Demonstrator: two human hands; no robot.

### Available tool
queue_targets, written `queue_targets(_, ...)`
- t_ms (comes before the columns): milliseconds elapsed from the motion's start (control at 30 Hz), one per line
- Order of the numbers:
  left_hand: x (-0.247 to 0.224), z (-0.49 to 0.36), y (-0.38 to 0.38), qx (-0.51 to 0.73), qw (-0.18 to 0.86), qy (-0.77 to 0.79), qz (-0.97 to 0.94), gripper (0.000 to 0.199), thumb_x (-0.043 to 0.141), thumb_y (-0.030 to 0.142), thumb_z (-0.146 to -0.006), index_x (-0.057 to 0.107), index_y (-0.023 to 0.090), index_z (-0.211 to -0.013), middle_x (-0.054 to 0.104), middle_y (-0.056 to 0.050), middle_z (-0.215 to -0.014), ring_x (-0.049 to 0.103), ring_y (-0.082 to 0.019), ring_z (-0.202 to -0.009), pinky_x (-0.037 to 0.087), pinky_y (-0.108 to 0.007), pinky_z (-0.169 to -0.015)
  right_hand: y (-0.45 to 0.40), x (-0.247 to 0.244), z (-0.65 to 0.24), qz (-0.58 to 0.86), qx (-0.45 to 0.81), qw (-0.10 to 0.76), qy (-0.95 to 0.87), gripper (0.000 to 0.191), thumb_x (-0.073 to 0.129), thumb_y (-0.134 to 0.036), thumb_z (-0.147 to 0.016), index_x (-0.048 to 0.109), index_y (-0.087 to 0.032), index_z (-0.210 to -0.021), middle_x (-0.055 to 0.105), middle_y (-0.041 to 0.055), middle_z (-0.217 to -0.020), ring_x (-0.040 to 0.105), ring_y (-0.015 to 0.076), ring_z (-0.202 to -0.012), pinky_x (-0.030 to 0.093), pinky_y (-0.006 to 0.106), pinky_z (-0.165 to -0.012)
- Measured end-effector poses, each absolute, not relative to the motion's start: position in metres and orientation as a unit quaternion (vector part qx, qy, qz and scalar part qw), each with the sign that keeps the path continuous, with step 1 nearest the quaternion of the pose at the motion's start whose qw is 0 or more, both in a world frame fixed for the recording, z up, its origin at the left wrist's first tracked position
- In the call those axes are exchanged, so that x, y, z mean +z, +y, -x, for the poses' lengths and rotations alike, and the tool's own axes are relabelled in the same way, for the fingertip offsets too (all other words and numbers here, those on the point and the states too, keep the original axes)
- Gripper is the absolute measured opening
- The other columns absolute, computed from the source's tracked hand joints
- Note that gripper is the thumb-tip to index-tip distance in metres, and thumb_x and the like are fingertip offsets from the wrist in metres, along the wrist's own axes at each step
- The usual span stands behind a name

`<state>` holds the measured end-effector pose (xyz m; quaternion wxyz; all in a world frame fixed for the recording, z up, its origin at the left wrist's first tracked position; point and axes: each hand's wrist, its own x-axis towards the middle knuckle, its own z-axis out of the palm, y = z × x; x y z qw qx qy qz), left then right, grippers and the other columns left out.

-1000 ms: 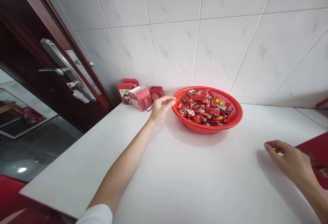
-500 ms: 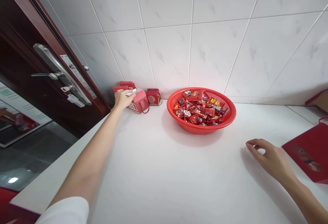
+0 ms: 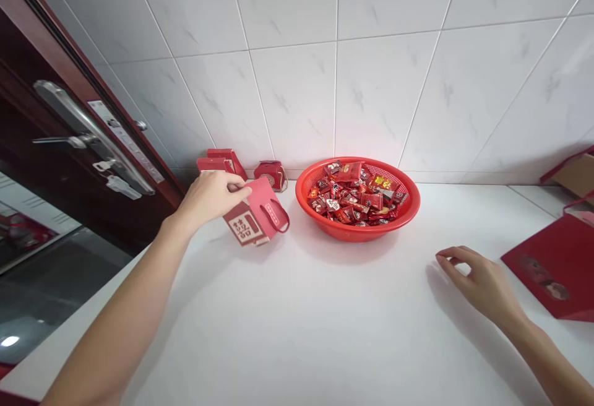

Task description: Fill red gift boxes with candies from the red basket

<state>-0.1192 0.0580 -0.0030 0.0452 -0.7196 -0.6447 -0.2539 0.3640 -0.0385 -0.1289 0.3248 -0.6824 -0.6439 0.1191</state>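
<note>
My left hand (image 3: 210,198) is closed on a small red gift box (image 3: 260,214) with a white patterned front and a red cord handle. The box hangs tilted over the white table, left of the red plastic basket (image 3: 357,233). Wrapped candies (image 3: 355,192) fill the basket. Several more red boxes (image 3: 275,175) stand behind, against the wall, partly hidden by my left hand. To the right of the basket, my right hand (image 3: 482,279) is by the table top, thumb and forefinger curled together with nothing in them.
A large red bag (image 3: 557,270) stands at the right, beyond my right hand. Behind it is an open cardboard box (image 3: 573,177). A dark red door (image 3: 55,84) with a lever handle and hanging keys borders the table's left side. The tiled wall (image 3: 301,96) closes off the back.
My left hand has lifted the gift box from beside the other boxes and brought it nearer and to the right, tilting it. My right hand keeps the same curled pose.
</note>
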Motion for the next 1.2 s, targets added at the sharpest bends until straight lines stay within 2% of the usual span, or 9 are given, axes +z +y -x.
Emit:
queue_targets(200, -0.008, 0.041, -0.003, -0.254, 0.021, -0.516, 0.818, 0.028, 0.066, 0.033, -0.079, 0.066, 0.027, -0.051, 0.058, 0.002, -0.048, 0.052, -0.018, -0.048, 0.037, -0.032, -0.057, -0.038, -0.129, -0.359, 0.664, 0.124, 0.345, -0.652, 0.031, 0.051, -0.049, -0.081, 0.068, -0.024, -0.074, 0.073, 0.0087, -0.081, 0.066, 0.024, -0.063, 0.051, 0.035, -0.055)
queue_targets(300, -0.025, -0.005, -0.019, -0.261, 0.06, -0.454, 0.849, 0.038, 0.057, 0.027, -0.087, 0.059, 0.025, -0.049, 0.057, 0.0, -0.049, 0.049, -0.017, -0.047, 0.032, -0.033, -0.053, -0.039, -0.128, -0.355, 0.654, 0.124, 0.355, -0.657, 0.029, 0.051, -0.048, -0.082, 0.067, -0.025, -0.074, 0.074, 0.0084, -0.081, 0.067, 0.0243, -0.066, 0.051, 0.034, -0.054)
queue_targets(400, -0.044, -0.042, -0.033, -0.294, 0.071, -0.401, 0.865, 0.044, 0.052, 0.027, -0.097, 0.058, 0.024, -0.053, 0.058, -0.001, -0.051, 0.047, -0.017, -0.046, 0.036, -0.035, -0.055, -0.041, -0.125, -0.352, 0.65, 0.13, 0.362, -0.656, 0.029, 0.052, -0.048, -0.083, 0.068, -0.024, -0.076, 0.073, 0.0087, -0.081, 0.067, 0.024, -0.068, 0.051, 0.032, -0.053)
queue_targets(600, -0.051, -0.067, -0.049, -0.283, -0.078, -0.358, 0.886, 0.036, 0.062, 0.041, -0.098, 0.064, 0.022, -0.067, 0.063, 0.0, -0.058, 0.052, -0.015, -0.048, 0.034, -0.031, -0.048, -0.043, -0.126, -0.349, 0.627, 0.119, 0.379, -0.669, 0.029, 0.052, -0.045, -0.089, 0.068, -0.023, -0.079, 0.073, 0.0086, -0.083, 0.068, 0.023, -0.071, 0.049, 0.029, -0.047)
queue_targets(767, -0.03, -0.05, -0.032, -0.37, -0.145, -0.374, 0.838, 0.022, 0.058, 0.034, -0.099, 0.074, 0.021, -0.091, 0.076, -0.002, -0.082, 0.068, -0.016, -0.074, 0.05, -0.028, -0.069, -0.042, -0.134, -0.35, 0.596, 0.103, 0.406, -0.686, 0.035, 0.052, -0.052, -0.095, 0.069, -0.023, -0.081, 0.072, 0.008, -0.081, 0.067, 0.0214, -0.069, 0.048, 0.027, -0.043)
queue_targets(833, -0.025, -0.04, -0.019, -0.407, -0.165, -0.399, 0.805, 0.019, 0.061, 0.032, -0.096, 0.074, 0.02, -0.088, 0.076, -0.002, -0.084, 0.069, -0.016, -0.078, 0.051, -0.027, -0.074, -0.042, -0.136, -0.348, 0.582, 0.105, 0.417, -0.69, 0.038, 0.053, -0.054, -0.097, 0.069, -0.023, -0.082, 0.072, 0.0082, -0.081, 0.067, 0.0212, -0.07, 0.047, 0.025, -0.041)
queue_targets(900, -0.025, -0.032, -0.005, -0.407, -0.198, -0.433, 0.779, 0.025, 0.064, 0.036, -0.092, 0.068, 0.019, -0.074, 0.072, 0.0, -0.074, 0.064, -0.015, -0.071, 0.048, -0.026, -0.068, -0.044, -0.137, -0.344, 0.57, 0.113, 0.422, -0.696, 0.038, 0.053, -0.055, -0.098, 0.069, -0.023, -0.083, 0.072, 0.0081, -0.081, 0.066, 0.0209, -0.071, 0.046, 0.024, -0.04)
queue_targets(1067, -0.042, -0.025, 0.012, -0.301, -0.328, -0.467, 0.764, 0.049, 0.068, 0.05, -0.083, 0.041, 0.02, -0.054, 0.044, 0.006, -0.051, 0.04, -0.009, -0.05, 0.033, -0.024, -0.049, -0.051, -0.137, -0.324, 0.535, 0.114, 0.425, -0.722, 0.035, 0.053, -0.047, -0.102, 0.063, -0.023, -0.078, 0.067, 0.0054, -0.074, 0.061, 0.0186, -0.068, 0.042, 0.022, -0.04)
queue_targets(1200, -0.05, -0.029, 0.008, -0.243, -0.4, -0.469, 0.749, 0.044, 0.065, 0.041, -0.079, 0.035, 0.022, -0.053, 0.045, 0.006, -0.047, 0.047, -0.01, -0.045, 0.034, -0.023, -0.046, -0.056, -0.14, -0.308, 0.492, 0.085, 0.413, -0.761, 0.034, 0.053, -0.038, -0.104, 0.055, -0.023, -0.074, 0.062, 0.0007, -0.067, 0.056, 0.0155, -0.063, 0.047, 0.026, -0.055)
